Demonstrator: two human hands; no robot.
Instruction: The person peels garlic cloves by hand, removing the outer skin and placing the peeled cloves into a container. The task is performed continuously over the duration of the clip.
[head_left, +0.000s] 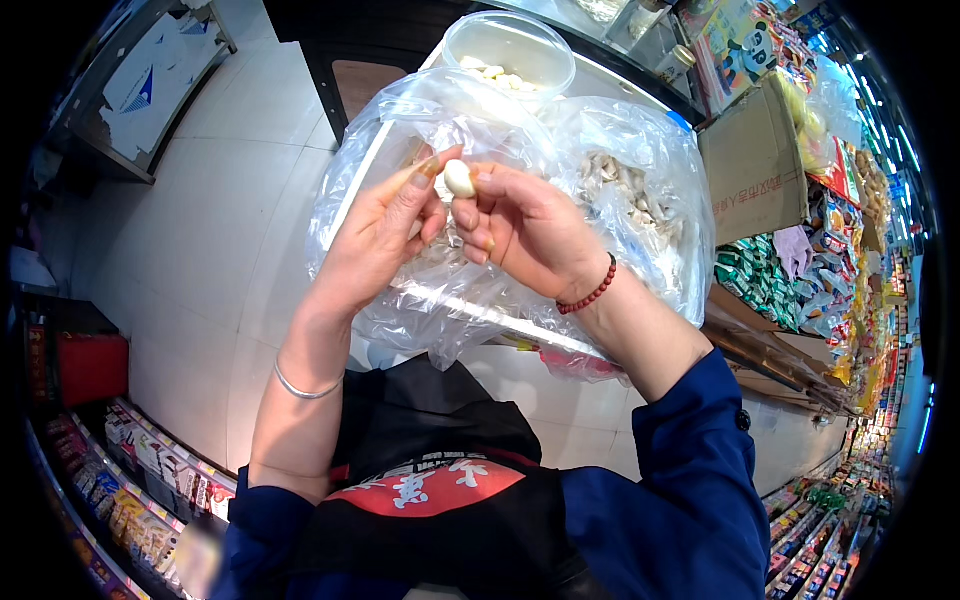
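My right hand (525, 225) pinches a smooth whitish peeled garlic clove (459, 180) between thumb and fingers. Close by on its left is my left hand (390, 225), thumb and forefinger together and the fingertips stained brownish. Something pale shows by its curled fingers, too hidden to name. Both hands are above a large clear plastic bag (352, 180) spread over a white-rimmed box or tray. Dry garlic skins or cloves (637, 195) lie in the plastic to the right. Beyond the hands stands a round clear plastic tub (555, 67) with pale cloves (499, 75) at its bottom.
An open cardboard box (757, 161) stands at the right beside heaped packaged snacks (757, 277). A low worn table (161, 82) is at the upper left, on the tiled floor (217, 217). Shelves of packets (142, 517) run along the lower left, near a red box (91, 367).
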